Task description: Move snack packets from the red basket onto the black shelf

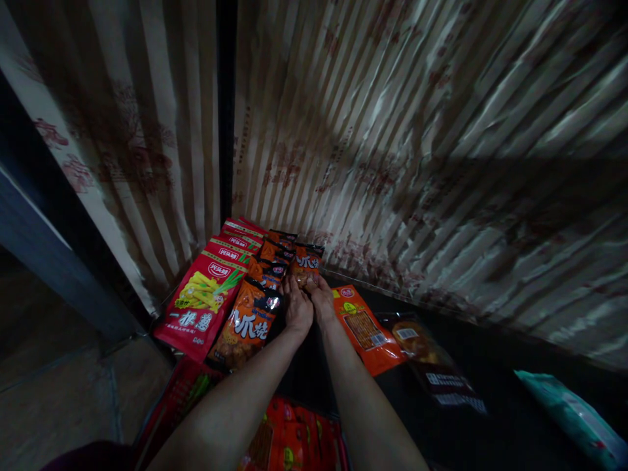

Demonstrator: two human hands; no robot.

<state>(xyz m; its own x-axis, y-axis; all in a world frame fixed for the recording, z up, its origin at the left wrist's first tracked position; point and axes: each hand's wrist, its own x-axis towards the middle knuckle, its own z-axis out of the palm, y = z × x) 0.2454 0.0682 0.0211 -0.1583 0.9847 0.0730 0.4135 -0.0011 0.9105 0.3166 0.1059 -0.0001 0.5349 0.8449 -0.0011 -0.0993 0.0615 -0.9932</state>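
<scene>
Both my hands are together at the back of a dark shelf, on an orange and black snack bag [307,260]. My left hand [298,306] grips its left side, and my right hand [321,297] has its fingers closed at the lower right of it. Just left lies a row of matching orange and black snack bags [252,320], overlapping toward the back. Beyond them is a row of red snack bags [203,304] with yellow sticks printed on the front. An orange snack packet [366,327] lies right of my right forearm.
A clear-fronted brown package [432,360] and a teal package [572,412] lie farther right on the black shelf [495,353]. Below my forearms stands a container of red-orange packets [294,438]. Pleated, printed sheeting [373,131] lines the back, with a dark post [226,118] at the corner.
</scene>
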